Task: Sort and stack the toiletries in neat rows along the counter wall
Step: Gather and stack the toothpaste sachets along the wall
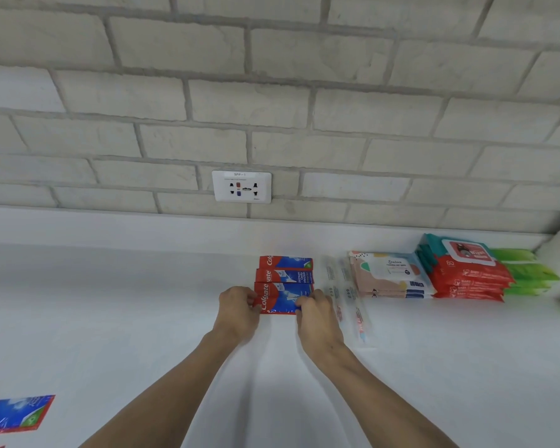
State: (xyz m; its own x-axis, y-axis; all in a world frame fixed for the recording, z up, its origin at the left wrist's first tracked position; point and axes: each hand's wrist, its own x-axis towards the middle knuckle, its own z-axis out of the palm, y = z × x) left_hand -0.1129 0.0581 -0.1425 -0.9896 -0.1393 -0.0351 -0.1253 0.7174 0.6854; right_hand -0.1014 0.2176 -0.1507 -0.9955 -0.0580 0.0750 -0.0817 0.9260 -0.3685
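**Now both hands hold one box**

Both arms reach out side by side over the white counter (126, 302), and the wrists are almost straight. The left hand (240, 307) has its fingers bent round the left end of the front box (283, 299), which is a red and blue toothpaste box. The right hand (317, 318) has its fingers curled over the right end. So both hands grip the same box, one at each end.

The front box lies flat on the counter with its long side facing the wall (272, 101). Two more boxes (286, 270) lie flat behind it, one after the other, and they touch. The last one is near the wall.

Just to the right lie clear toothbrush packs (349, 299), pointing at the wall. Next come pink wipes (388, 276) in a stack, then red wipes (466, 276) in a taller stack, then green wipes (530, 270) in the corner.

A white socket (242, 186) sits on the wall above the boxes. A stray box (13, 413) of toothpaste lies well apart, at the near left edge.
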